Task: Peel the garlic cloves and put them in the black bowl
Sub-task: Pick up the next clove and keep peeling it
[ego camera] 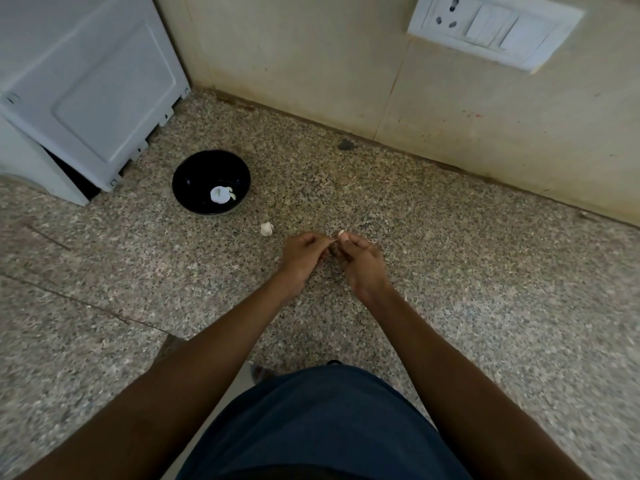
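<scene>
Speckled granite counter (pixel 450 271) runs under your arms from the near edge by your body to the beige wall (pixel 311 64) at the back, where a dark seam marks the joint. To the right and in front of your hands you have a wide bare stretch of stone; to the left the room is tighter, closed off by a white appliance (pixel 86 91) standing in the back left corner. Your left hand (pixel 300 259) and right hand (pixel 362 263) meet over the middle of the counter, fingers curled, almost touching each other. The right hand pinches a garlic clove (pixel 341 233) whose pale tip shows above the fingertips, and the left hand's fingertips pinch at its skin from the other side. The black bowl (pixel 211 182) sits well to the left of your hands and farther back, near the appliance's front corner, with a few pale pieces of garlic (pixel 221 195) lying in its bottom. Between the bowl and your left hand, a small white garlic piece (pixel 266 229) lies on the stone, apart from both. On the wall up to the right is a white socket and switch plate (pixel 495 27), and a small dark spot (pixel 345 145) marks the counter close to the wall seam.
</scene>
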